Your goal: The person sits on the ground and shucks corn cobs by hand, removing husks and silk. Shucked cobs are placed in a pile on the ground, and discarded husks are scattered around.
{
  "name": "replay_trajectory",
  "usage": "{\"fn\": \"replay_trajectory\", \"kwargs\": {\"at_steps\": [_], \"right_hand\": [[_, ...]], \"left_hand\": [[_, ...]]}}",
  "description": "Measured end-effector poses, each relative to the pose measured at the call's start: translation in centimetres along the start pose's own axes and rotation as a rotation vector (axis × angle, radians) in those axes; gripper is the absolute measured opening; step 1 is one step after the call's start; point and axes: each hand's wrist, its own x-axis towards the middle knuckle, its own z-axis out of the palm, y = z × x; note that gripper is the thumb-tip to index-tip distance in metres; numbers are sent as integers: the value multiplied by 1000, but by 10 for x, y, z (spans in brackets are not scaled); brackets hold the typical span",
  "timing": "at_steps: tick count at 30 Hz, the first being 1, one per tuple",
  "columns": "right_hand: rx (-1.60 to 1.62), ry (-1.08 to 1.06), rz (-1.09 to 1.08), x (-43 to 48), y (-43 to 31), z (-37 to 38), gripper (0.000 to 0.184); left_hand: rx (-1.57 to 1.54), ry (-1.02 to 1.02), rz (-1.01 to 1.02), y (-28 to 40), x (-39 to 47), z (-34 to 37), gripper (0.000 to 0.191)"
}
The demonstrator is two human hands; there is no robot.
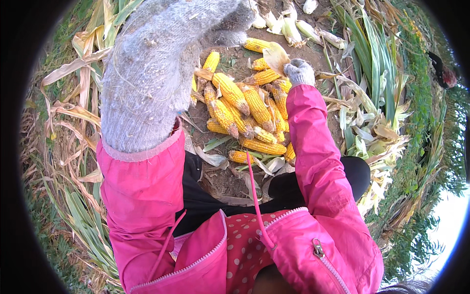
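My left hand, in a grey knitted glove with bits of dry plant on it, is raised close to the camera at the upper left. Its fingers reach right and are partly cut off by the top edge; whether they grip anything is unclear. My right hand, also gloved, pinches a dry corn husk leaf over the right side of a pile of husked yellow corn cobs. One cob on the pile has a short stalk stub. The raised glove hides part of the ground behind it.
Several pale unhusked ears lie on the soil beyond the pile. Loose husks are heaped at the right, and dry corn stalks and leaves line the left. My bent knee is beside my right sleeve.
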Motion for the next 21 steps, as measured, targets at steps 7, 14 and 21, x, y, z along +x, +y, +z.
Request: {"fn": "replay_trajectory", "kwargs": {"at_steps": [7,14,21], "right_hand": [[-410,-224,89,22,58,22,39],[-125,-108,53,49,89,-29,31],[1195,281,-101,84,134,-217,20]], "left_hand": [[92,-225,-140,-31,17,-29,34],[155,-191,-171,-41,16,-31,33],[96,-162,-152,-39,12,-29,33]]}}
